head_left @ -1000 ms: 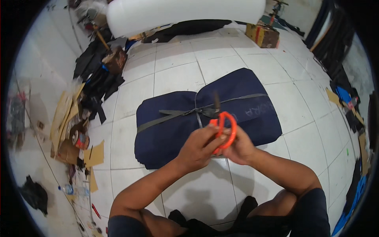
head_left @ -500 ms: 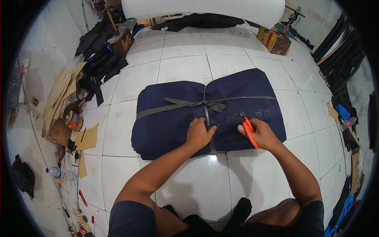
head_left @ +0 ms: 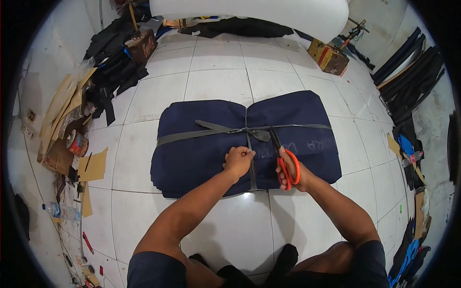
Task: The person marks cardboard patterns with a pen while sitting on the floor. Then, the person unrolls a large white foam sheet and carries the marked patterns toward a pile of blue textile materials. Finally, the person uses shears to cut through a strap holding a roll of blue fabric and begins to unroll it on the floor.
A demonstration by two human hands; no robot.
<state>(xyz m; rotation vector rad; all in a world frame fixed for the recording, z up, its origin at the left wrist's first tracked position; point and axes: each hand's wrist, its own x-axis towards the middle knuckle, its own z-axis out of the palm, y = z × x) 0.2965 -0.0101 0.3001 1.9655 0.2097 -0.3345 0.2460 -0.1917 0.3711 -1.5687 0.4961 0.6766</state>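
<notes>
A folded stack of dark navy cloth (head_left: 201, 144) lies on the floor before me, tied crosswise with a grey fabric strip (head_left: 182, 136) that is knotted near the middle. My left hand (head_left: 238, 162) rests on the near half of the bundle, its fingers pinched on the vertical part of the strip below the knot. In my right hand (head_left: 302, 178) is a pair of scissors (head_left: 296, 165) with orange handles. Their dark blades point up and away, with the tips just right of the knot. Faint chalk marks show on the cloth beside the blades.
A large white roll (head_left: 249, 17) spans the far side, above dark cloth on the floor. Cloth scraps (head_left: 113, 72), cardboard (head_left: 93, 164) and a plastic bottle (head_left: 62, 211) line the left wall. Dark fabric rolls (head_left: 408, 81) lean at right, near a yellow-brown box (head_left: 329, 56).
The scissors have turned in my right hand, from lying back toward me to blades pointing at the knot. My left fingers, spread before, have closed on the strip.
</notes>
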